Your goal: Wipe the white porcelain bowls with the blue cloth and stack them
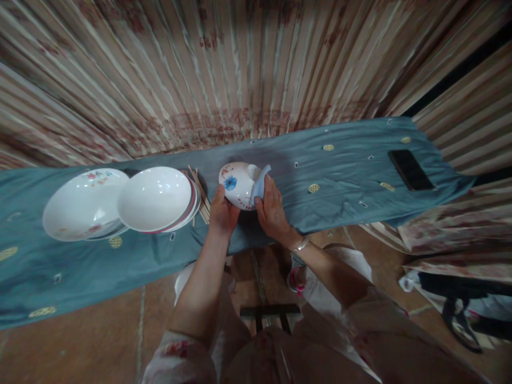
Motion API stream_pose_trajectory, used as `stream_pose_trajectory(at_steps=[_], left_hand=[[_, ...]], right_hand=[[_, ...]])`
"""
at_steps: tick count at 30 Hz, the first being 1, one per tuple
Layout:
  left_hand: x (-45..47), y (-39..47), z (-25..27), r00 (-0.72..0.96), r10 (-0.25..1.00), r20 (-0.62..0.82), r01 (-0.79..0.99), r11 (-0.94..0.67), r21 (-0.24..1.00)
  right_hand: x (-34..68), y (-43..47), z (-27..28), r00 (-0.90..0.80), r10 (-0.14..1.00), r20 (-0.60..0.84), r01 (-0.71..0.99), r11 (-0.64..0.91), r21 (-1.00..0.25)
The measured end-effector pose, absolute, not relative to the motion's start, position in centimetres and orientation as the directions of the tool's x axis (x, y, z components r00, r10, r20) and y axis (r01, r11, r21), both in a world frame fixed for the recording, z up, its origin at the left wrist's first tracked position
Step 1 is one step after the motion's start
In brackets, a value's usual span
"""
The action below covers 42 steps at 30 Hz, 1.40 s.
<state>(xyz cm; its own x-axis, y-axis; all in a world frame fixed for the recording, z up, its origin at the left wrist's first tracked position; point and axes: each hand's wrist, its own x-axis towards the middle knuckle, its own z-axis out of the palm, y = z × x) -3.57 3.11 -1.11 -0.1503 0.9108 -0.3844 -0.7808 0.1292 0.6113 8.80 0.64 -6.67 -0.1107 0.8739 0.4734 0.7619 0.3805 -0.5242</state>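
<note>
A small white bowl (240, 184) with a blue flower on its outer side is held above the cloth-covered table, tilted so that its outside faces me. My left hand (224, 211) grips the bowl's left edge, thumb on the outer wall. Against the right side of the bowl, my right hand (272, 209) presses a light blue cloth (261, 185), its fingers closed around it. Just left of the bowl lie several wooden chopsticks (204, 200). The inside of the bowl is hidden from view.
Stacked white bowls (156, 197) stand to the left, beside larger floral bowls (80, 205). A dark phone (410, 169) lies at the right end of the blue-green tablecloth (340, 205). Pleated curtains (240, 69) hang behind the table. A sandal (460, 322) is on the floor at right.
</note>
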Motion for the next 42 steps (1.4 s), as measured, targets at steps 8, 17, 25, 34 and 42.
stream_pose_trajectory(at_steps=[8,17,25,34,42], left_hand=[[-4.3,3.6,-2.1,-0.139,0.924,-0.356,-0.751,0.136,0.646],[-4.5,3.9,-2.6,-0.113,0.941,-0.319,-0.711,0.148,0.688],[-4.0,3.5,-2.1,-0.118,0.943,-0.311,-0.737,0.126,0.664],[-3.7,3.2,-2.5,-0.097,0.967,-0.236,-0.714,0.097,0.693],[-3.2,2.7,-2.1,-0.076,0.98,-0.185,-0.696,0.081,0.714]], right_hand=[[8.0,-0.8,-6.6,-0.155,0.862,0.482,0.772,0.41,-0.485],[7.8,-0.9,-6.6,-0.283,0.845,0.454,0.812,0.463,-0.356],[8.0,-0.4,-5.5,-0.35,0.816,0.46,0.807,0.512,-0.295],[8.5,0.5,-3.4,-0.326,0.828,0.456,0.813,0.491,-0.312],[9.4,1.8,-2.5,-0.274,0.842,0.465,0.806,0.465,-0.366]])
